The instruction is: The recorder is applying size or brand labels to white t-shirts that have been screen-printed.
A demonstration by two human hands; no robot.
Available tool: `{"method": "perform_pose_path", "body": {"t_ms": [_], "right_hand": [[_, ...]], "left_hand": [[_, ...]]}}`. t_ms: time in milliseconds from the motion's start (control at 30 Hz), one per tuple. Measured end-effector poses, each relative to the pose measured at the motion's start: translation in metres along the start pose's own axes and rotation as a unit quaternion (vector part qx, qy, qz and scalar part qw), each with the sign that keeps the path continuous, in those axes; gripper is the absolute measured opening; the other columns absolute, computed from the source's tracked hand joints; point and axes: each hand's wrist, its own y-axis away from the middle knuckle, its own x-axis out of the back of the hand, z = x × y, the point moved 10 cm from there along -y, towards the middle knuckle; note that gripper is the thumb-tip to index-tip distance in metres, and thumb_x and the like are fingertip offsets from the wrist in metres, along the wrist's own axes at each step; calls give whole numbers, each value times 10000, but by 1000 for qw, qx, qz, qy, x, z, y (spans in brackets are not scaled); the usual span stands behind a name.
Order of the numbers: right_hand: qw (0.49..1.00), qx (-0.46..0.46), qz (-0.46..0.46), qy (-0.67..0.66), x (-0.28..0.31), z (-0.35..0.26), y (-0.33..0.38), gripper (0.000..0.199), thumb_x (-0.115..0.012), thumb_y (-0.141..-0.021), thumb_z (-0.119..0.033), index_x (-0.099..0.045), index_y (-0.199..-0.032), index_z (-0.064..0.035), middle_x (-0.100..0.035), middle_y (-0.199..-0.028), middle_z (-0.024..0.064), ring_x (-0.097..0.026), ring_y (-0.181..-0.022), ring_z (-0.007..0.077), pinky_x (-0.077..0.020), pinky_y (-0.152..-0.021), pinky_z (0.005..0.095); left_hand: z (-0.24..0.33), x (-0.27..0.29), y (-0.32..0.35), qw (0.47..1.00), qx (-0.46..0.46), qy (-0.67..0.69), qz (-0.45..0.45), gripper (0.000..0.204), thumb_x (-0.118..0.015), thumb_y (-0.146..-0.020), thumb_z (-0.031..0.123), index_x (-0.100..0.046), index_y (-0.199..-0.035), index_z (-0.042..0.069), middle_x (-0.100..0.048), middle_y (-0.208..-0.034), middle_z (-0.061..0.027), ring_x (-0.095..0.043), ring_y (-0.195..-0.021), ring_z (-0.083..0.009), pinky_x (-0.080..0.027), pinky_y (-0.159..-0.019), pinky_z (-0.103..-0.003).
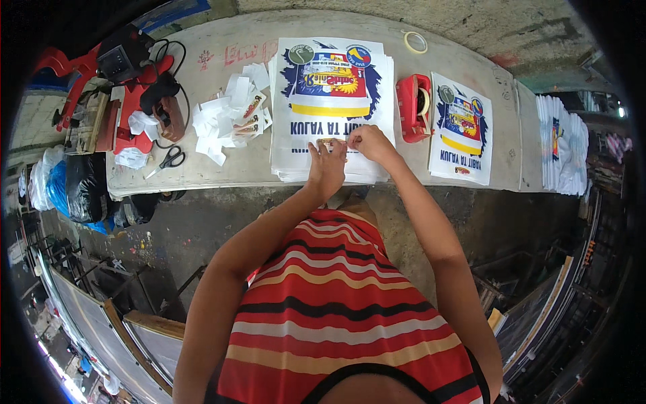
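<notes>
A stack of white printed sheets (282, 128) with a yellow, red and blue design lies in front of me at the table's near edge. My left hand (327, 170) rests on its lower part, fingers stretched out and spread. Under and beside those fingertips is a small printed slip (330, 143), partly covered. At the slip's right end my right hand (372, 143) is closed in a pinch; what it grips is hidden. Just right of the stack stands a red tape dispenser (406, 111) with a roll in it. Small cut slips (232, 111) are heaped to the left.
Scissors (168, 160) lie at the table's left, near a red and black machine (121, 57) with cables. A smaller printed stack (461, 161) sits beyond the dispenser, and a tape roll (415, 42) lies farther back. Folded printed pieces (572, 158) are piled far right.
</notes>
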Motion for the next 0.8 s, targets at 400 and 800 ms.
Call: {"method": "perform_pose_path", "body": {"t_ms": [400, 800], "right_hand": [[981, 13, -58, 184, -14, -23, -20, 374, -684, -785, -38, -539, -1120, 37, -681, -1038, 254, -653, -983, 443, -523, -828, 510], [986, -18, -28, 166, 18, 6, 8, 402, -851, -780, -367, -635, -785, -29, -634, -697, 113, -618, -634, 243, -481, -618, 375]], "left_hand": [[-2, 5, -5, 999, 11, 32, -1, 667, -612, -839, 139, -414, -1461, 1, -468, -1390, -246, -480, -1274, -543, -330, -1062, -701], [-2, 5, -2, 1000, 17, 18, 11, 611, -599, -868, 165, -430, -1430, -5, -473, -1373, -240, -493, -1270, -533, -344, -1065, -684]]}}
